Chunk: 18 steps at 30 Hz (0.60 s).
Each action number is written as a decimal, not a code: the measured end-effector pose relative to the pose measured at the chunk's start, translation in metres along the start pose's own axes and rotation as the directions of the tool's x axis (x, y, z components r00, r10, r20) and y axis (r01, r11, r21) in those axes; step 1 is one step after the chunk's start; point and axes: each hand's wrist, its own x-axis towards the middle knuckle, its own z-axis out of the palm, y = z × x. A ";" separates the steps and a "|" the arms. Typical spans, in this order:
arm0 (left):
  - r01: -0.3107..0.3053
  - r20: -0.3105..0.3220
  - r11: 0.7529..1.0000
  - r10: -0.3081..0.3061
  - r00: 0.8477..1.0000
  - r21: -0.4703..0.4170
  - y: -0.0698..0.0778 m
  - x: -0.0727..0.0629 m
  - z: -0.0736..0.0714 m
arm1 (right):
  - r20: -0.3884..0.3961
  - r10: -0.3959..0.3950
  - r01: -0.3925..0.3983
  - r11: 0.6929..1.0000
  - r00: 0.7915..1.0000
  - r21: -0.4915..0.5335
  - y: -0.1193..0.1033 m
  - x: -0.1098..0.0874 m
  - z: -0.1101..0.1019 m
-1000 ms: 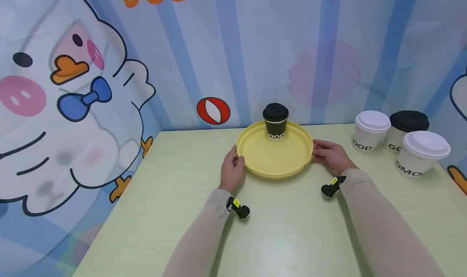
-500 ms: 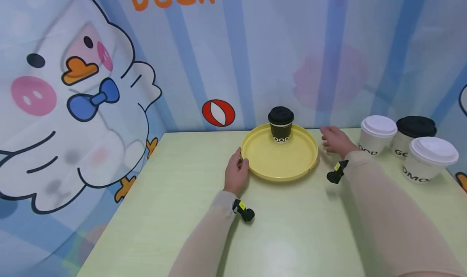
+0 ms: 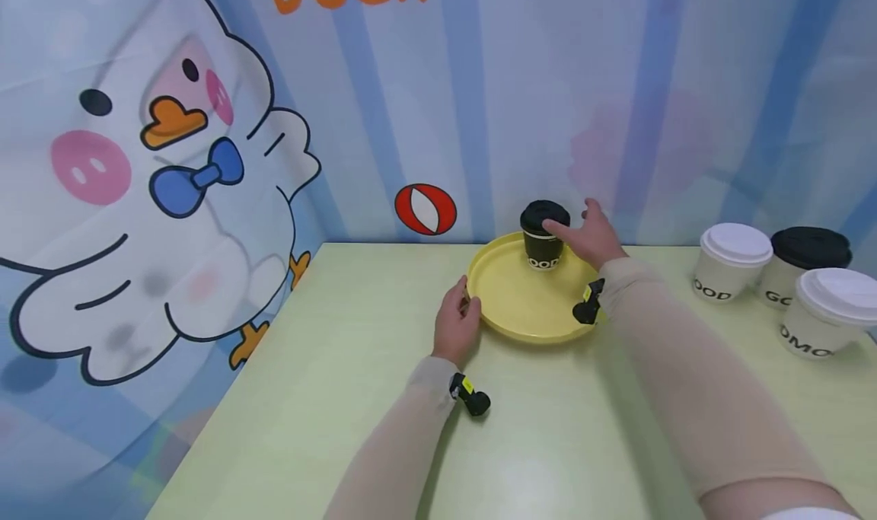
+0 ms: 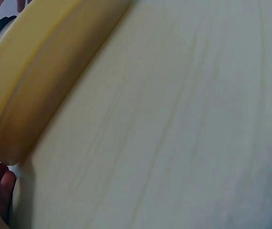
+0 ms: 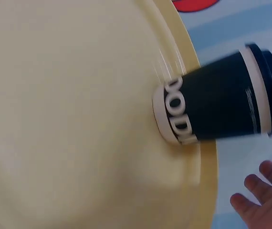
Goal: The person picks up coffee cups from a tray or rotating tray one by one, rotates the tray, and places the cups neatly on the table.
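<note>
A round yellow tray [image 3: 514, 307] lies near the back of the table, and a small dark paper cup [image 3: 537, 250] with a black lid stands upright on its far part. My left hand [image 3: 457, 326] grips the tray's left rim; in the left wrist view, fingers [image 4: 3, 191] show at the underside of the tray's side. Above the tray's far right part reaches my right hand [image 3: 591, 238], thumb and fingers spread. Its thumb overlaps the cup's lid in the head view. In the right wrist view, spread fingers [image 5: 262, 191] are apart from the cup [image 5: 217, 100].
Three larger white cups stand at the table's right: one with a white lid [image 3: 733, 265], one with a black lid [image 3: 808, 250] behind, and another white-lidded one [image 3: 825, 314] in front. A printed cloth backdrop [image 3: 534, 86] rises right behind the table's far edge.
My right hand has let go of the tray's right rim, lifted, and moved left over the tray to the dark cup. The left hand stays at the left rim. The head view has shifted slightly.
</note>
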 end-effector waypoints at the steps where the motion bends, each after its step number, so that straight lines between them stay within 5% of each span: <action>1: -0.002 -0.003 1.000 0.002 1.000 -0.001 0.000 0.000 0.000 | -0.001 0.006 -0.006 1.000 1.000 0.001 -0.003 0.002 0.005; 8: 0.011 0.013 1.000 -0.010 1.000 -0.007 -0.003 -0.003 0.000 | -0.016 0.055 -0.055 0.998 0.998 -0.015 -0.006 0.007 0.033; 18: -0.008 -0.001 1.000 0.008 1.000 0.024 -0.002 -0.001 -0.005 | -0.094 0.014 -0.013 1.000 0.995 0.015 -0.010 0.011 0.046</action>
